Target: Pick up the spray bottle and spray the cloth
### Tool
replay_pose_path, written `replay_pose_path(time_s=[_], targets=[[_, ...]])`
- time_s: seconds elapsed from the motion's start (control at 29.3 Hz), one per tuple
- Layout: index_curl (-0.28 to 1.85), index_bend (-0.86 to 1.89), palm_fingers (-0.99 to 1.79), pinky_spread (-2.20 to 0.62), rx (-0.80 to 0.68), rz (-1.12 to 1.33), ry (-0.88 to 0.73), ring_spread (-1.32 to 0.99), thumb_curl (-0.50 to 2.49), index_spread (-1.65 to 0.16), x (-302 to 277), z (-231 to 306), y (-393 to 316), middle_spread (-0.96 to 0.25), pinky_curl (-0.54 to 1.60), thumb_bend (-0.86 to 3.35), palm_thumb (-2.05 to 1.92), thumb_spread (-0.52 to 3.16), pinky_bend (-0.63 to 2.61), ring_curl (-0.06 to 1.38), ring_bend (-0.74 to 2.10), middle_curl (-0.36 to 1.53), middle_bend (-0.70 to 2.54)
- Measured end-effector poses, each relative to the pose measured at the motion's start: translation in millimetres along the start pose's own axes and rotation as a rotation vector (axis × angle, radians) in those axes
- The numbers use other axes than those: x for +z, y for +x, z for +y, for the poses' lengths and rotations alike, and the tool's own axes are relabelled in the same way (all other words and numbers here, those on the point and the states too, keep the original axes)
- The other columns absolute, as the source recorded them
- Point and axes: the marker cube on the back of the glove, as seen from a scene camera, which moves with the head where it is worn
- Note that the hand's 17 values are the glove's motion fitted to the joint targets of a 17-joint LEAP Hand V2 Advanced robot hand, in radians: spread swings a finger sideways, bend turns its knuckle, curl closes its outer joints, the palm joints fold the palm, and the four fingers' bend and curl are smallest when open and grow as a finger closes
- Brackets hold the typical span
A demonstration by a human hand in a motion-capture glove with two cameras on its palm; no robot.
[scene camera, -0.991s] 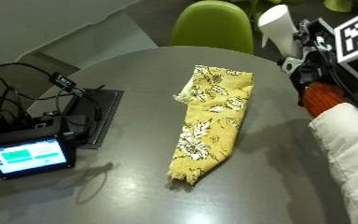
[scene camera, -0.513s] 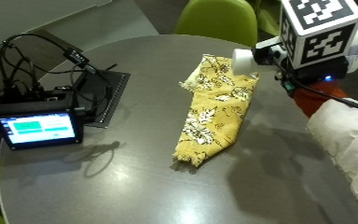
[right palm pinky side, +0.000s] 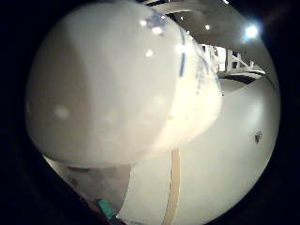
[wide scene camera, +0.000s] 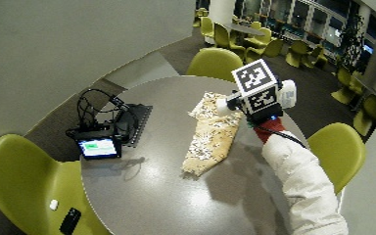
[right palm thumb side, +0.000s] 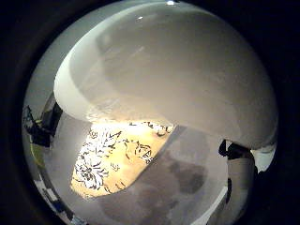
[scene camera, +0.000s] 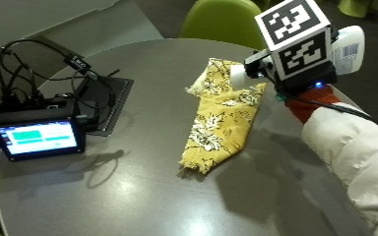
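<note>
Right hand (scene camera: 293, 73) is up off the table (scene camera: 143, 196), over the cloth's (scene camera: 222, 115) far end, at about 2 o'clock from table centre. White sleeve (scene camera: 353, 162) comes in from the 4 o'clock edge. Bottle (scene camera: 346, 49) lies roughly level in the hand: body sticks out past the marker block on the sleeve side, white nozzle end (scene camera: 238, 74) sticks out on the other side, above the cloth.

Fingers: can't tell from any view. Marker block hides the hand almost entirely in the outside views, so no grip is visible.

Both palm views are filled by the bottle's white body (right palm pinky side: 122, 89), so it's close against the palm. Thumb-side view also catches the cloth (right palm thumb side: 117, 159) on the grey table below the bottle (right palm thumb side: 178, 75).

Cloth: yellow floral strip, flat, running from 1 o'clock down toward centre, frayed near end.

Screen unit (scene camera: 35, 135) with cables at the 9 o'clock edge, well apart from the cloth. Green chair (scene camera: 222, 22) behind the table at 12 o'clock.
</note>
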Motion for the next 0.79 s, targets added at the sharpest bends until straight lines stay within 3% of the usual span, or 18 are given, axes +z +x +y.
replay_pose_path(time_s=[0.17, 0.48, 0.62, 0.79], targets=[[0.46, 0.26, 0.62, 0.11, 0.073, -0.189, -0.056, -0.10, 0.58, -0.26, 11.1, 0.7, -3.0, -0.01, 0.19, 0.19, 1.15, 0.78, 0.13, 0.44, 0.43, 0.48, 0.43], [0.46, 0.20, 0.61, 0.09, 0.269, -1.240, -0.032, -0.11, 0.60, -0.27, -3.5, 7.5, -19.5, -0.02, 0.23, 0.15, 1.16, 0.79, 0.19, 0.44, 0.42, 0.47, 0.37], [0.45, 0.15, 0.63, 0.07, 0.237, -1.603, 0.009, -0.12, 0.61, -0.26, -38.0, 16.5, -41.4, -0.04, 0.25, 0.13, 1.16, 0.81, 0.19, 0.44, 0.40, 0.47, 0.36], [0.42, 0.12, 0.58, 0.11, 0.035, -1.895, -0.057, -0.12, 0.61, -0.26, -107.5, 32.2, -105.0, -0.04, 0.25, 0.11, 1.14, 0.87, 0.14, 0.46, 0.44, 0.49, 0.40]])
